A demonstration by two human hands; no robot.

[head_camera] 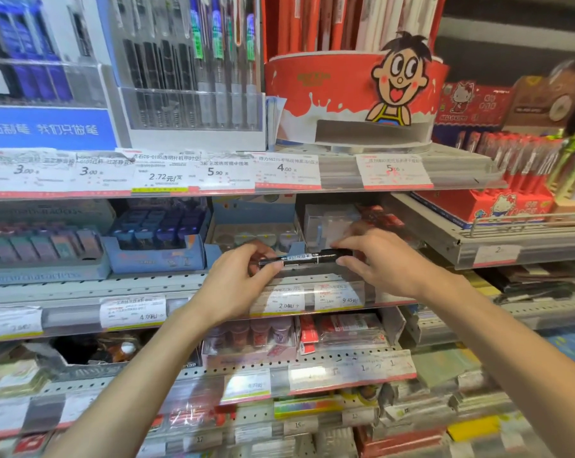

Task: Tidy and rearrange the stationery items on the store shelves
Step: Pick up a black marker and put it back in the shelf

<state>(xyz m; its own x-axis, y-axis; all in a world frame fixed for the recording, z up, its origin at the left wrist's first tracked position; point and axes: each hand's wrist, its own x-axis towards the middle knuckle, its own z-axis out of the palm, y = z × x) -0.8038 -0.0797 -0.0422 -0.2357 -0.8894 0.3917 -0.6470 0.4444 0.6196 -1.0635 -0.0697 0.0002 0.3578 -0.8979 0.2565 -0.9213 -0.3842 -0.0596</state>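
Observation:
A black marker pen (304, 258) with a white label lies level in front of the second shelf (147, 282), held between both hands. My left hand (238, 284) pinches its left end with thumb and fingers. My right hand (375, 259) grips its right end, the cap side, with fingers curled over it. Behind the pen stand a pale blue display box (253, 233) of small round items and a clear plastic box (329, 223).
Price tags line every shelf edge. A blue box (154, 246) of dark erasers or refills sits left of the hands. Above stand pen racks (193, 77) and a red cartoon display tub (352, 90). At right is a side shelf (497, 239) with red pen boxes.

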